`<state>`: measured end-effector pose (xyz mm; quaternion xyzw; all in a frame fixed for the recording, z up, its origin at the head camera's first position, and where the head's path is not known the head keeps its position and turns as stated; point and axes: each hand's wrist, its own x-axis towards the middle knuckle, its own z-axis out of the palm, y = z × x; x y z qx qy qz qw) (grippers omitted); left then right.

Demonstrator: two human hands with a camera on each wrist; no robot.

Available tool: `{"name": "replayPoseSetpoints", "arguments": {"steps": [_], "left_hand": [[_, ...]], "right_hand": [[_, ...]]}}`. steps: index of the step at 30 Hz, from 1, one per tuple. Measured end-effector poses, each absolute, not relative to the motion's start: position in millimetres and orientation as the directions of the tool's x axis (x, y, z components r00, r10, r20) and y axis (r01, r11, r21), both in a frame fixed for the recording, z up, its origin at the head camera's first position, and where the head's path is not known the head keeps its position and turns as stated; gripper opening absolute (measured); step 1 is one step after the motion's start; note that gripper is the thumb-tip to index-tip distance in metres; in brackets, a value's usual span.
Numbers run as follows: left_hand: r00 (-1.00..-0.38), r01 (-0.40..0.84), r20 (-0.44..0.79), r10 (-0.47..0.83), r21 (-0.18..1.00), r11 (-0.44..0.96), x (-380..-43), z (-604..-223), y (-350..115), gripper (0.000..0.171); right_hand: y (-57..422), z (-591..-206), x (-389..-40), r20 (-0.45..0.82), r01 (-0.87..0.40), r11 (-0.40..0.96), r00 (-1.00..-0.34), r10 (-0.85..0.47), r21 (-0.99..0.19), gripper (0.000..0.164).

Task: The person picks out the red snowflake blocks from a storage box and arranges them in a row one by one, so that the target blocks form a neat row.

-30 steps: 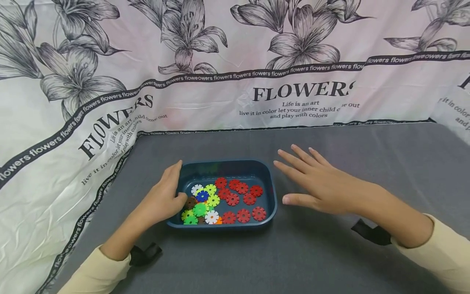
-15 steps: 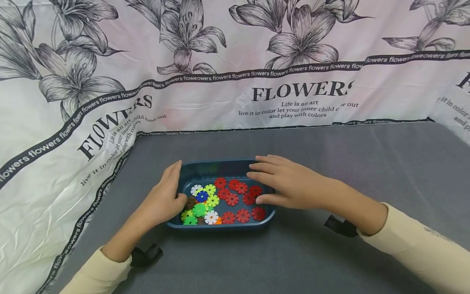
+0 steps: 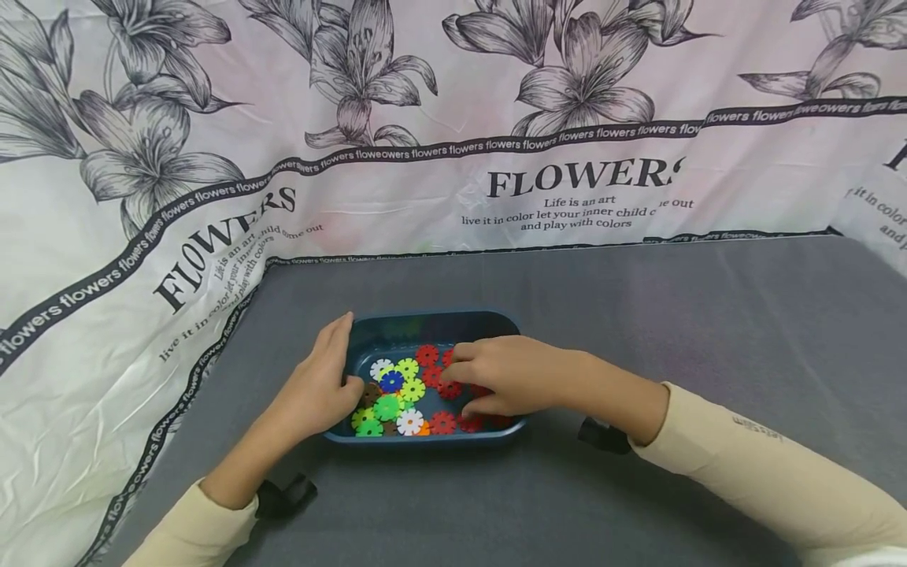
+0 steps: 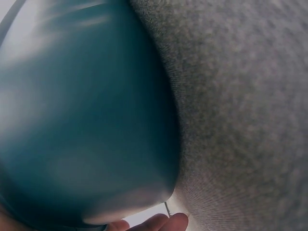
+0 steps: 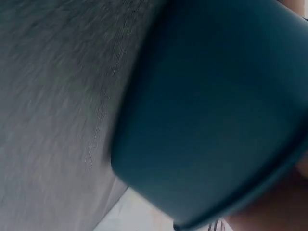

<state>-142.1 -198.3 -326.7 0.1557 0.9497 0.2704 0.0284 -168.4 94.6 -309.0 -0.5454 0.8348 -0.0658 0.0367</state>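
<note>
A dark blue plastic tray (image 3: 432,321) sits on the grey surface in the head view. My left hand (image 3: 319,390) grips its left end, thumb over the rim and fingers along the outside. Inside, red notched plastic discs (image 3: 442,423) lie on the right, partly covered by my right hand (image 3: 520,376). That hand reaches over the right rim, fingers bent down among the red discs, with a gap between thumb and forefinger. Whether the fingertips touch a disc is hard to tell. Both wrist views mostly show the tray's outer wall (image 4: 96,110), with left fingertips (image 4: 168,222) at the lower edge.
Mixed discs in green, yellow, white, brown, orange and blue (image 3: 391,382) cluster in the tray's left half. Grey cloth (image 3: 708,315) covers the table around the tray. A white curtain with printed flowers (image 3: 581,79) hangs behind and along the left.
My right hand has moved left from beside the tray, over its right rim and down among the red discs, its fingers bending. My left hand has stayed on the tray's left end.
</note>
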Motion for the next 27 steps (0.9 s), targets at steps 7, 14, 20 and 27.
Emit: {"name": "replayPoseSetpoints", "arguments": {"steps": [7, 14, 20, 27], "left_hand": [[-0.956, 0.260, 0.022, 0.292, 0.523, 0.812, -140.4, -326.1, -198.1, 0.087], [-0.958, 0.257, 0.026, 0.284, 0.512, 0.820, -141.2, -327.5, -197.5, 0.087], [-0.958, 0.262, 0.029, 0.286, 0.502, 0.825, -142.0, -327.9, -197.0, 0.087], [-0.958, 0.257, 0.025, 0.285, 0.508, 0.822, -141.8, -327.8, -197.1, 0.088]], "right_hand": [[74.4, -317.8, -165.7, -0.064, -0.922, 0.353, -0.347, -0.936, -0.162, 0.042], [65.4, -325.9, -164.2, -0.027, -0.926, 0.327, -0.328, -0.944, -0.190, 0.033], [63.4, -328.3, -165.6, -0.036, -0.895, 0.320, -0.325, -0.945, -0.310, 0.024], [63.6, -327.0, -165.8, -0.061, -0.846, 0.345, -0.351, -0.934, -0.407, 0.014]]}}
